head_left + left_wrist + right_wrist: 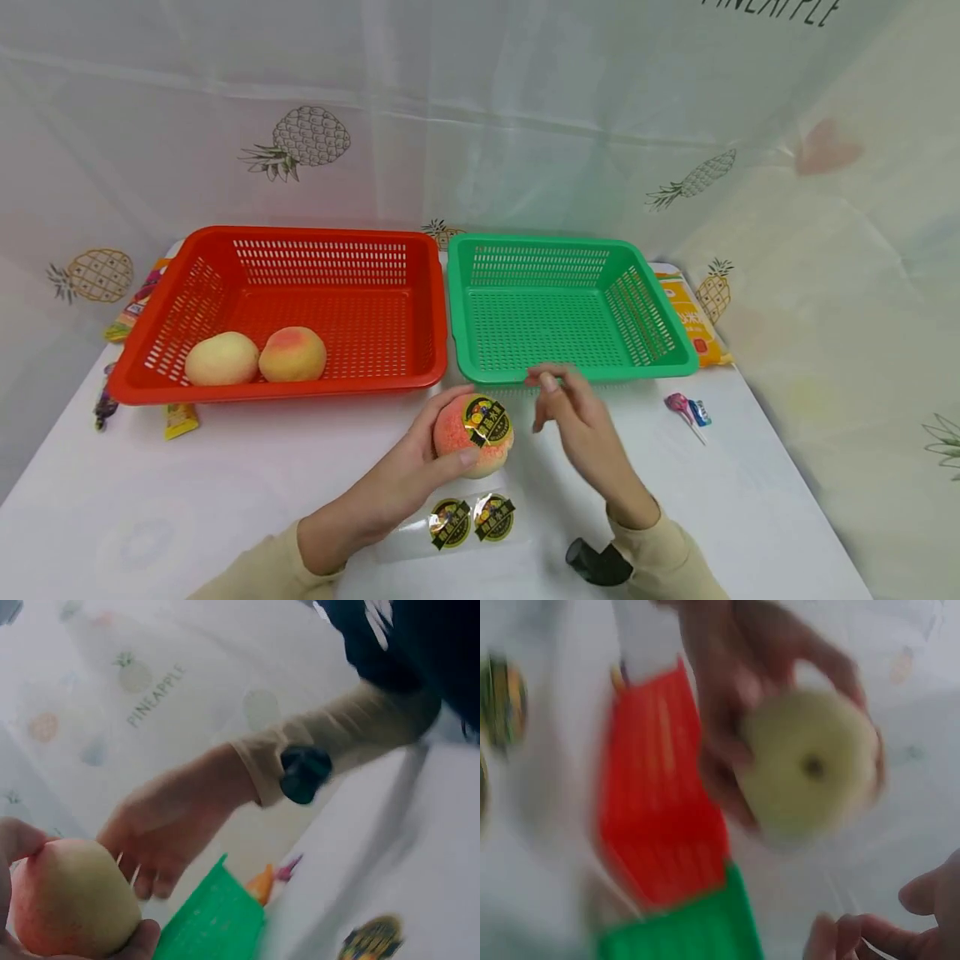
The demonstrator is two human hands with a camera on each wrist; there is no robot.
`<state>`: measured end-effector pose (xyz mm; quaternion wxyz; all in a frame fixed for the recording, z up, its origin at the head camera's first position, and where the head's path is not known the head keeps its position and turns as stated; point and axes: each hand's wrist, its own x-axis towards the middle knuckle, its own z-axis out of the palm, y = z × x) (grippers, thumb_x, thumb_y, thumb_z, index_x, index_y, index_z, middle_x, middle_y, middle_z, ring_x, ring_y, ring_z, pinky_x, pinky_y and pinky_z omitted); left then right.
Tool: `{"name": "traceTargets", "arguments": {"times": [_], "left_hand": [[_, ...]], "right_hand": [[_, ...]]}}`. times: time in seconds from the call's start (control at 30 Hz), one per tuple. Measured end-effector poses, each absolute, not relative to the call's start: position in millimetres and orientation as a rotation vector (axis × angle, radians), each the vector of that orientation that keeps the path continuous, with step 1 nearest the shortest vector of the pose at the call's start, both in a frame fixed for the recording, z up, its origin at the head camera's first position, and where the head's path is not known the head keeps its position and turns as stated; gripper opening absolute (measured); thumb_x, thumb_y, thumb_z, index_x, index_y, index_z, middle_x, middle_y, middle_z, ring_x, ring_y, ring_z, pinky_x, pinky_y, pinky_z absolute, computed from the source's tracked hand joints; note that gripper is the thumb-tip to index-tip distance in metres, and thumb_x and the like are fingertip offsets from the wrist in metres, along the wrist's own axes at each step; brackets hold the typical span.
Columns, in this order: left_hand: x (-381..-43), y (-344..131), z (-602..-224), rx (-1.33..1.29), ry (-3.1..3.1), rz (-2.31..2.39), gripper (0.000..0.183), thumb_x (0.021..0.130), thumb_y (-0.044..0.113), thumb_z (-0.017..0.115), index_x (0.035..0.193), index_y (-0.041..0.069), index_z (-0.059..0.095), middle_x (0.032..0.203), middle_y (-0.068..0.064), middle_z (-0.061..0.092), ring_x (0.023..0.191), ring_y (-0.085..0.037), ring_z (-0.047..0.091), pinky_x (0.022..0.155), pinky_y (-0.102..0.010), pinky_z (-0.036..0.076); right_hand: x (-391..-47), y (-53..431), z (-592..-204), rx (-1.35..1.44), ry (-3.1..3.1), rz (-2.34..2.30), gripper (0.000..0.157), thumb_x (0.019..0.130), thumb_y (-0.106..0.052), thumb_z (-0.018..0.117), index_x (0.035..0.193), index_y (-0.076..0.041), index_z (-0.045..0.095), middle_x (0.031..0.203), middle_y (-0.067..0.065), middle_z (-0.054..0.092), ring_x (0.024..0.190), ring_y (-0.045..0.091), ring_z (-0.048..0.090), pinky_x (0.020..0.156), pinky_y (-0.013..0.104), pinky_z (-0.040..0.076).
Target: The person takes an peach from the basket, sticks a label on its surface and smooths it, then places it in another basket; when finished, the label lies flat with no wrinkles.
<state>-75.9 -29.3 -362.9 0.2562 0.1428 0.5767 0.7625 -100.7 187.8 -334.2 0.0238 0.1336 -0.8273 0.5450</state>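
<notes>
My left hand [408,467] grips a pink and yellow peach [450,429], thumb along its near side. A round black and gold sticker [487,419] sits on the top of that peach. The peach's pale underside [780,791] faces the right wrist view, blurred. To the right of the peach, my right hand [581,425] hovers by the green basket's front rim, fingers loosely bent and holding nothing. Below the left hand, a clear backing sheet [408,542] bears two more round stickers [450,523] on the white table.
A red basket [330,387] at the back left contains two peaches [292,354]. Beside it stands the green basket [573,375]. A lollipop [678,404] and a small blue wrapper [699,412] lie at right. Snack bags [686,317] flank the baskets, and a yellow packet [180,419] lies in front.
</notes>
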Motion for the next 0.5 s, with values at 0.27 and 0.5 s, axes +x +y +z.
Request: {"name": "traceTargets", "arguments": {"times": [0.27, 0.5], "left_hand": [[-98.1, -29.4, -351.2, 0.348, 2.253, 1.924, 0.071, 0.065, 0.037, 0.077, 0.124, 0.035, 0.038, 0.121, 0.009, 0.038, 0.105, -0.014, 0.05, 0.078, -0.031, 0.049], [-134.6, -17.7, -338.4, 0.382, 2.621, 1.659, 0.066, 0.063, 0.047, 0.074, 0.12, 0.037, 0.041, 0.113, 0.01, 0.043, 0.094, -0.011, 0.05, 0.071, -0.031, 0.049]], "right_hand": [[-161.7, 284.6, -344.1, -0.114, -2.548, 0.8, 0.045, 0.093, -0.034, 0.039, 0.121, 0.001, 0.046, 0.116, 0.021, 0.042, 0.105, 0.032, 0.038, 0.082, 0.045, 0.035], [-197.4, 321.6, -356.9, -0.396, -2.985, 0.532, 0.082, 0.089, -0.059, 0.011, 0.139, 0.006, 0.007, 0.137, 0.037, 0.006, 0.122, 0.055, 0.008, 0.086, 0.07, 0.009]]}}
